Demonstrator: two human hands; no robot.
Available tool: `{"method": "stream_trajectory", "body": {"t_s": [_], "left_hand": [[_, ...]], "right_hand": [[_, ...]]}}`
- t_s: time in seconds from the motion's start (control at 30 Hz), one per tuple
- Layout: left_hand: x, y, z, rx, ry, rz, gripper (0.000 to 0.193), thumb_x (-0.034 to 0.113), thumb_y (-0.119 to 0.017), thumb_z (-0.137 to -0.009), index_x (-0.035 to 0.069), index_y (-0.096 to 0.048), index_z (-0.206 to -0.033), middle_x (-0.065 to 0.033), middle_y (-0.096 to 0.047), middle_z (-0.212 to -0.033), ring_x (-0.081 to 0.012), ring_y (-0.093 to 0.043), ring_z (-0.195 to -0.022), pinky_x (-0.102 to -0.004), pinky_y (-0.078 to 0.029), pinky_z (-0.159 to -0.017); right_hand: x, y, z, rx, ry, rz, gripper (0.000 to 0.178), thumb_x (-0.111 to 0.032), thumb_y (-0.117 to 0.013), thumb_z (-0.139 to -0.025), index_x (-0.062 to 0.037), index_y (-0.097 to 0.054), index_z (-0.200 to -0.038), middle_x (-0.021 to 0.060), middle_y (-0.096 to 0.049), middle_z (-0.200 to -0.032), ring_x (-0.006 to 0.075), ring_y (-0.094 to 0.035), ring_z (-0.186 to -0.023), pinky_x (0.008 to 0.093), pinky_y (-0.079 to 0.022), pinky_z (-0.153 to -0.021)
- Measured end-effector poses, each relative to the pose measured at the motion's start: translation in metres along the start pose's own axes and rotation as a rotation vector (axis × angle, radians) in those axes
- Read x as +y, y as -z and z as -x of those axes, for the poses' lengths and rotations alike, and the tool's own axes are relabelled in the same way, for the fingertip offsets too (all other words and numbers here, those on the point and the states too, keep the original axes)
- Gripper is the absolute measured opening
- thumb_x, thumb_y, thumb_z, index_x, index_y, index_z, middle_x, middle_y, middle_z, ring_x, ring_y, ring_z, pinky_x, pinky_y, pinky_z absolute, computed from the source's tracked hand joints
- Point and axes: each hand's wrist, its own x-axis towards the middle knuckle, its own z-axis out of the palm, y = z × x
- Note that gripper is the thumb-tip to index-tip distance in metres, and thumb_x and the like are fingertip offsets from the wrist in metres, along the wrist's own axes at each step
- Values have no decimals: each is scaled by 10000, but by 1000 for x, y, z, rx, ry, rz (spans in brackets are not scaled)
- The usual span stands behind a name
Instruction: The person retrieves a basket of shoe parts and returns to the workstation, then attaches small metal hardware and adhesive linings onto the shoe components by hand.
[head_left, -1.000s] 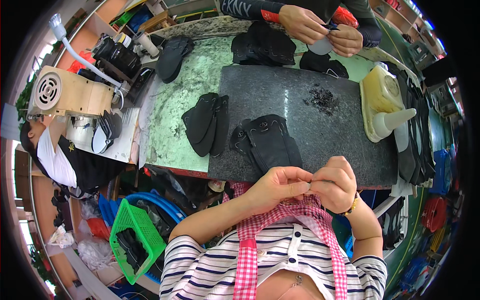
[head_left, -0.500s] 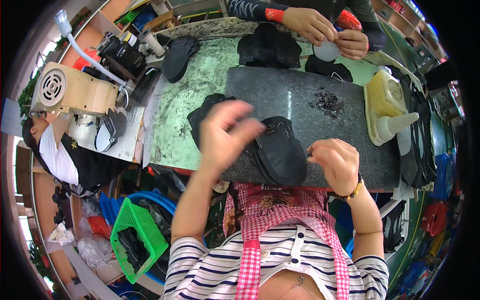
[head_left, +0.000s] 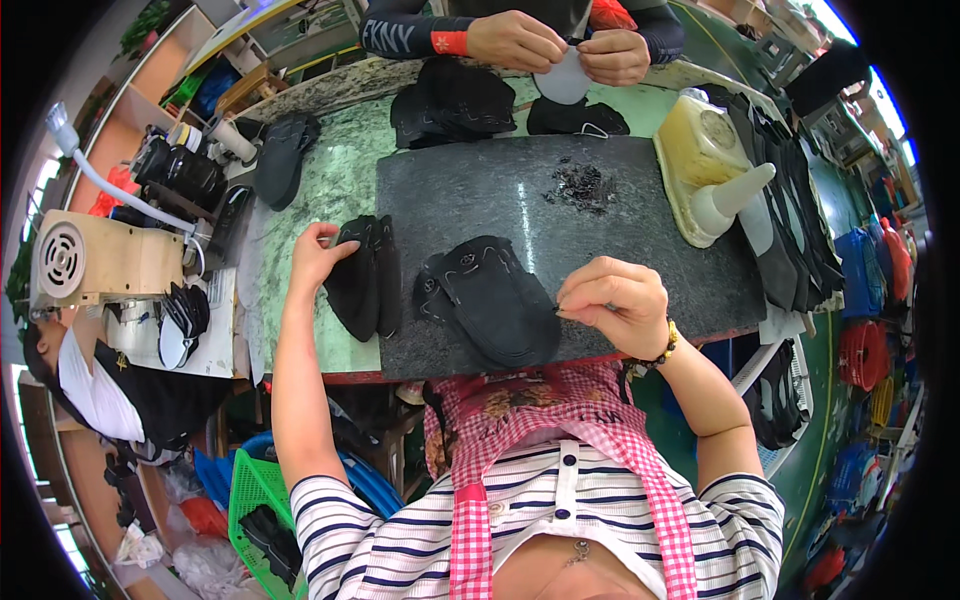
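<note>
We saw the left hand (head_left: 316, 258) at the upper-left edge of the black stack (head_left: 357, 292), left of centre, whose long axis ran up the frame; that hand's grip we could not tell. Right of centre, farther off, the right hand (head_left: 622, 302) pinched a small dark bit (head_left: 561, 311).

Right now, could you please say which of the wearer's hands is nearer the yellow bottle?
Right: the right hand is below and left of the bottle in view; the left hand is much farther left, at black pieces.

Worktable (head_left: 345, 175) (greenish) under black pieces (head_left: 505, 310)
</note>
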Motion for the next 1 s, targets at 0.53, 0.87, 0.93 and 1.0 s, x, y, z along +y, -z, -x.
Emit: {"method": "stream_trajectory", "body": {"t_s": [0.53, 0.87, 0.93, 1.0], "left_hand": [[108, 38, 53, 109, -283, 192, 604, 229, -716, -778, -12, -425, -1250, -153, -602, -1057, -187, -573, -959, -313, -483, -758], [46, 47, 99, 55, -169, 32, 611, 238, -761, -700, 59, -511, -1228, -95, -546, -1205, -240, -475, -1161, -350, -368, -954], [49, 47, 132, -77, -176, -37, 719, 225, -788, -634, 67, -473, -1261, -117, -499, -1261, -260, -442, -1201, -373, -349, -985], [39, 45, 167, -233, -222, -207, 905, 205, -827, -529, 80, -400, -1317, -152, -405, -1355, -288, -374, -1270, -408, -307, -1037]], "right_hand": [[-15, -7, -20, 31, -187, -135, 150, 1, -723, -689, -11, -639, -813, 71, -652, -791, 159, -640, -696, 244, -495, -632], [-12, -27, 5, -79, -317, -180, 128, 5, -703, -719, 1, -633, -825, 78, -651, -802, 148, -640, -702, 243, -501, -630], [-11, -19, 15, -91, -377, -185, 121, 19, -696, -720, 6, -631, -821, 87, -650, -810, 151, -641, -711, 245, -508, -623], [-12, -17, 19, -106, -399, -201, 120, 22, -694, -722, 7, -631, -823, 87, -650, -810, 149, -640, -711, 244, -510, -624]]}}
